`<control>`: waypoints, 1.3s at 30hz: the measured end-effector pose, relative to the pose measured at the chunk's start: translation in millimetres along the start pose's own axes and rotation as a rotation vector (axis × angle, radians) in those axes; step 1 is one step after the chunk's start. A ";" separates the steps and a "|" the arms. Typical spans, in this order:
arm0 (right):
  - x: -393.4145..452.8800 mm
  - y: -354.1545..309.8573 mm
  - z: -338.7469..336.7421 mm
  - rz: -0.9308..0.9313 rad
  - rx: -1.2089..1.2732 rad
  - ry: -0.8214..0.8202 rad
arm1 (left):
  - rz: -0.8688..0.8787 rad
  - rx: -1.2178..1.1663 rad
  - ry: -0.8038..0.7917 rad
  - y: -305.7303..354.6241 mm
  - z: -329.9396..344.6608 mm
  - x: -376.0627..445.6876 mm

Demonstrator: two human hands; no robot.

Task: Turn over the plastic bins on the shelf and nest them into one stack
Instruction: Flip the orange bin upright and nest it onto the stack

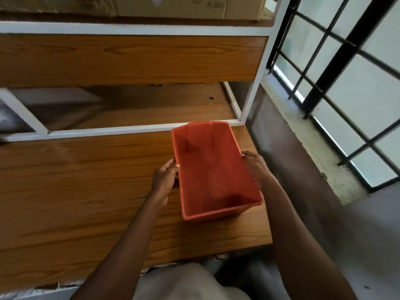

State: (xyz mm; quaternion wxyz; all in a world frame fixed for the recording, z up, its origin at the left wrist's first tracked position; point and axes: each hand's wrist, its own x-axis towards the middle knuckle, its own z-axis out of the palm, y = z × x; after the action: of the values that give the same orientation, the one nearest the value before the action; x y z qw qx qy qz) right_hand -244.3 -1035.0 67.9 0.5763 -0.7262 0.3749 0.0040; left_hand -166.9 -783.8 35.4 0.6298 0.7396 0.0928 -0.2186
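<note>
An orange plastic bin (214,169) sits open side up at the right end of the wooden shelf (86,191). Its inside holds nothing. My left hand (165,177) grips the bin's left long wall, thumb over the rim. On the opposite side, my right hand (256,167) clasps the right long wall. No other bin shows in the head view.
A white metal frame (253,89) carries the shelf boards, with an upright post just behind the bin. Cardboard boxes (173,6) stand on the top board. A barred window (346,83) and a concrete sill lie to the right.
</note>
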 end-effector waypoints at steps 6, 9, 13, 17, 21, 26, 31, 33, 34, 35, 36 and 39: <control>-24.8 -14.9 21.6 -0.035 0.105 -0.135 | -0.037 -0.111 0.102 -18.1 -33.9 -22.3; -41.3 -20.8 45.1 -0.045 0.094 -0.225 | -0.049 -0.137 0.186 -29.2 -64.0 -44.0; -66.1 -27.7 91.6 -0.116 0.026 -0.345 | -0.019 -0.221 0.303 -41.8 -114.5 -76.5; -98.6 -36.7 152.4 -0.166 -0.057 -0.432 | -0.067 -0.275 0.418 -67.2 -182.6 -99.5; -136.4 -48.8 228.3 -0.169 -0.062 -0.524 | -0.068 -0.315 0.499 -90.9 -259.7 -126.3; -191.0 -62.8 336.6 -0.208 -0.076 -0.633 | -0.038 -0.360 0.581 -115.2 -364.1 -162.7; -241.1 -79.2 453.8 -0.221 -0.113 -0.730 | -0.013 -0.404 0.707 -127.3 -478.1 -188.8; -258.6 -86.8 496.3 -0.233 -0.121 -0.746 | 0.005 -0.403 0.751 -125.8 -518.8 -195.7; -267.6 -91.1 515.0 -0.235 -0.122 -0.749 | 0.013 -0.396 0.770 -124.4 -537.7 -198.4; -274.8 -95.3 533.6 -0.235 -0.120 -0.756 | 0.023 -0.394 0.785 -122.3 -555.6 -200.7; -281.5 -100.3 551.4 -0.233 -0.118 -0.765 | 0.032 -0.391 0.794 -121.2 -573.5 -201.8; -296.2 -117.4 603.2 -0.236 -0.131 -0.781 | 0.052 -0.406 0.816 -119.4 -625.0 -198.2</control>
State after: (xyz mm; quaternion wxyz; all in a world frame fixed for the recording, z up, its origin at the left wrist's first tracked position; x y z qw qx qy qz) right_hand -135.7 -362.0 93.0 0.6242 -0.7432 0.0410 0.2372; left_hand -263.0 -126.2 85.7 0.6793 0.6288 0.3556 0.1293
